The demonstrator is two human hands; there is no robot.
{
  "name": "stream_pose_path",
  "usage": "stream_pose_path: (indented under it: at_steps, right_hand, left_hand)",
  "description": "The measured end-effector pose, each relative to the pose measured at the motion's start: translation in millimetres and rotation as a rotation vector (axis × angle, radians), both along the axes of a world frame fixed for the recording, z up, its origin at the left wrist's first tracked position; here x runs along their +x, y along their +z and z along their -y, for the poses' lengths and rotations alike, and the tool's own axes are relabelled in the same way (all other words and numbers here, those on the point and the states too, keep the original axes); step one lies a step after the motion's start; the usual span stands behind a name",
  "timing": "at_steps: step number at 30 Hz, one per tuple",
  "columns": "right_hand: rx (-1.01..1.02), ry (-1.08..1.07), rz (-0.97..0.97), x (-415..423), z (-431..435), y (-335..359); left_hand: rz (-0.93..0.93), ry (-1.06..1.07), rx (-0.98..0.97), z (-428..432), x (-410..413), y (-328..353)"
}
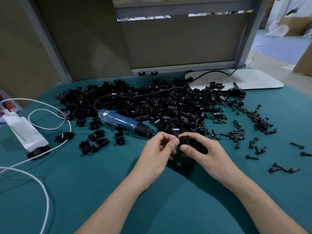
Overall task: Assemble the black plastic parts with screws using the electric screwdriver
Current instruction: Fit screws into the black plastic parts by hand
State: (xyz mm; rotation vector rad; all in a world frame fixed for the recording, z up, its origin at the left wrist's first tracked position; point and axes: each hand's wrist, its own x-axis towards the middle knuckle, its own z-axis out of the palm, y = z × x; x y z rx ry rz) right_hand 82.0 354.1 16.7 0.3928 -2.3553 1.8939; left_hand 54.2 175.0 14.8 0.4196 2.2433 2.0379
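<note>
Mid-bench, both hands meet over the green cloth [84, 191] — the right hand [201, 152] is closed around a black part [185, 141], the left hand [157, 149] pinching at its side. The screwdriver [125, 122] lies just behind, against the parts pile [152, 102]; screws [244, 130] scatter toward the right edge.

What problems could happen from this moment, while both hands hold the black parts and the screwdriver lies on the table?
1. The electric screwdriver lies unheld with its tip close to the left hand; a bump may roll it.
2. The black plastic parts in the right hand may slip apart.
3. Loose screws could be scattered.
</note>
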Motion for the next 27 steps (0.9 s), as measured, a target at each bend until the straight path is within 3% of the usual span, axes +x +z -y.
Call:
stream_pose_path:
  at_steps: [6,10,21,27]
  right_hand:
    - [-0.057,0.018,0.031,-1,-1,-1]
    - [-0.01,-0.001,0.014,-2,-1,-3]
    - [0.092,0.012,-0.015,-4,-5,-6]
    - [0.099,0.008,-0.039,-3,-4,-4]
  left_hand:
    - [-0.015,-0.055,0.039,3,0,5]
    - [0.111,-0.044,0.14,1,2,10]
    - [0.003,-0.055,-0.006,5,-1,4]
    - [0.182,-0.037,0.103,2,0,6]
